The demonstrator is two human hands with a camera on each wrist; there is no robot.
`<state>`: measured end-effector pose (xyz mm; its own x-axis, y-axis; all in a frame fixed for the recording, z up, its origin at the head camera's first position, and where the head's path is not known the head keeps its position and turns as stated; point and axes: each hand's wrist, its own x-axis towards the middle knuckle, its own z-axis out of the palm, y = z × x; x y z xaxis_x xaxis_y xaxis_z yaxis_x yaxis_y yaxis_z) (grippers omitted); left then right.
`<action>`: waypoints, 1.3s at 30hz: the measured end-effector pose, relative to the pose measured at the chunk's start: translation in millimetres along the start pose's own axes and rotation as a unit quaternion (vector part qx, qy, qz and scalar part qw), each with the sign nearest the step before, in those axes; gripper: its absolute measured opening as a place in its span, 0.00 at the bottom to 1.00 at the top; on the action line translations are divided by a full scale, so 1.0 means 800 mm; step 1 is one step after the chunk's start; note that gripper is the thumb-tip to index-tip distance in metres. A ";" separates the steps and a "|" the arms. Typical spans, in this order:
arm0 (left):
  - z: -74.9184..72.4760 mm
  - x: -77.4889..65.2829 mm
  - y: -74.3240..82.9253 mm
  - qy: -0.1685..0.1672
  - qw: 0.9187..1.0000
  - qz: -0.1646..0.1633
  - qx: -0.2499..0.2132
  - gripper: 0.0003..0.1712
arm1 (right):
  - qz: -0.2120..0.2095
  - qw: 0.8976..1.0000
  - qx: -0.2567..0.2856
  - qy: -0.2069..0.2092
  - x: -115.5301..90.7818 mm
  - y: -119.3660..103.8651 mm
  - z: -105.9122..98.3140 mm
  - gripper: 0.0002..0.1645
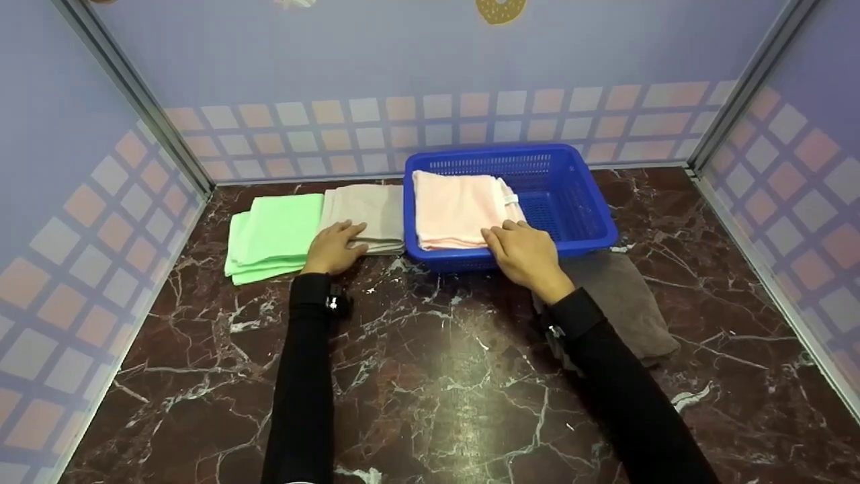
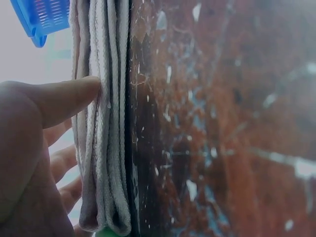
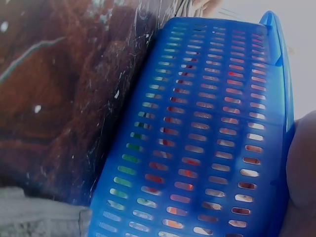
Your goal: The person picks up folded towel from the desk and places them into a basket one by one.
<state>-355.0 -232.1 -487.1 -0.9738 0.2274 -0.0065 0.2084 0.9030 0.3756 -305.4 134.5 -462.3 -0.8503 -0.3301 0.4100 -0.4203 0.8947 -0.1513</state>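
My left hand [image 1: 334, 249] rests on the front of a folded beige-grey towel [image 1: 373, 208]. In the left wrist view its thumb lies against the stacked folds, with the other fingers over the top side. My right hand [image 1: 527, 254] reaches over the front rim of a blue plastic basket [image 1: 578, 202], fingers touching the front right corner of a folded pink towel [image 1: 460, 208]. That towel lies in the basket's left part. In the right wrist view the basket's slotted wall [image 3: 197, 128] shows coloured cloth behind it, and the right fingertips are hidden.
Folded light green towels [image 1: 279, 232] lie left of the beige-grey one. A folded brown towel [image 1: 621, 309] lies at the basket's front right, partly under my right forearm. Printed panels [image 1: 403, 60] wall the marbled dark tabletop [image 1: 430, 376] at the back and sides.
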 end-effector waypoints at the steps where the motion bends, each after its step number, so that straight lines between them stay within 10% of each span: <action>1: 0.000 0.000 -0.001 0.002 1.000 0.000 0.001 0.32 | -0.002 1.000 0.001 0.001 0.000 0.000 0.000 0.31; 24: -0.005 0.004 0.025 0.040 0.998 -0.015 -0.041 0.31 | -0.066 0.985 0.140 -0.076 -0.022 0.028 -0.039 0.16; 32: -0.007 -0.004 0.082 0.060 0.986 0.001 -0.156 0.31 | -0.086 0.982 0.148 -0.077 -0.034 0.036 -0.044 0.17; 39: 0.016 0.001 0.145 0.059 0.973 -0.006 -0.225 0.39 | -0.054 0.988 0.142 0.019 -0.053 0.067 -0.068 0.21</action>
<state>-330.4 -122.3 -455.2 -0.9851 0.1501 0.0836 0.1619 0.6486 0.7437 -274.3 213.1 -438.9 -0.7861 -0.4024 0.4693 -0.5839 0.7324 -0.3501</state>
